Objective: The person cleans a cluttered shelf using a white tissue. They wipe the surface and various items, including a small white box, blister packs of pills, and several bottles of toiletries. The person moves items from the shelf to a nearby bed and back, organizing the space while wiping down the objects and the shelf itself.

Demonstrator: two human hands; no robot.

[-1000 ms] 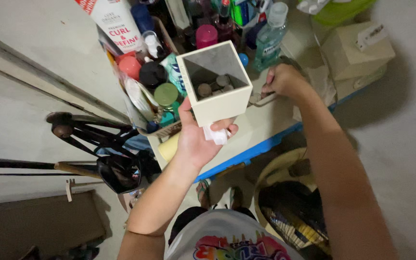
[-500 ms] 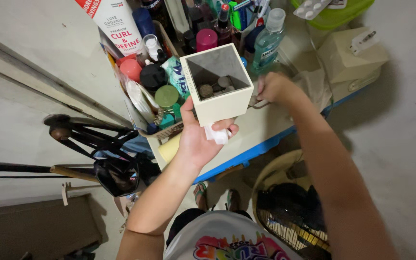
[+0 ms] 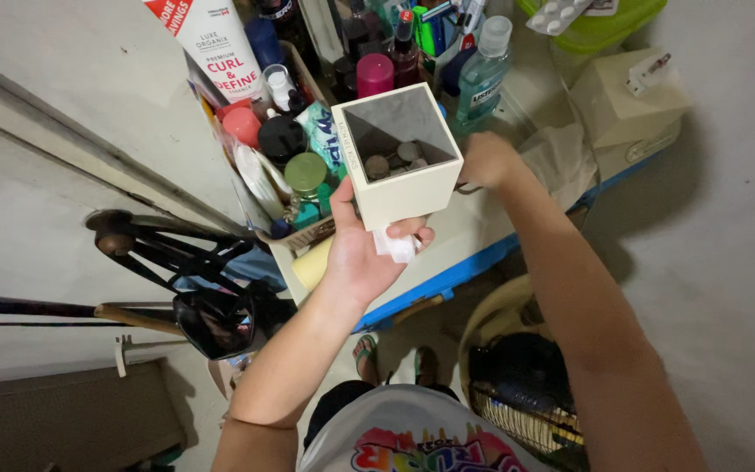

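Head view: left hand [image 3: 364,253] grip clamped the cream square box [image 3: 404,157] and white scrap [image 3: 392,246]; right hand [image 3: 485,162], at 3 o'clock, rested on the counter [image 3: 465,232], grip state unclear.

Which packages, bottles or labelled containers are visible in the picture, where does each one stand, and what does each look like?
White tube: top left, tall, red lettering and a red corner band.
Clear bottle: top centre, teal liquid, clear cap.
Blister pack: top right, silver, on a green lid.
Cream box: right, closed, square.
Cream cube holder: centre, open-topped, in the left hand, small round things inside.
Right hand: beside the holder.
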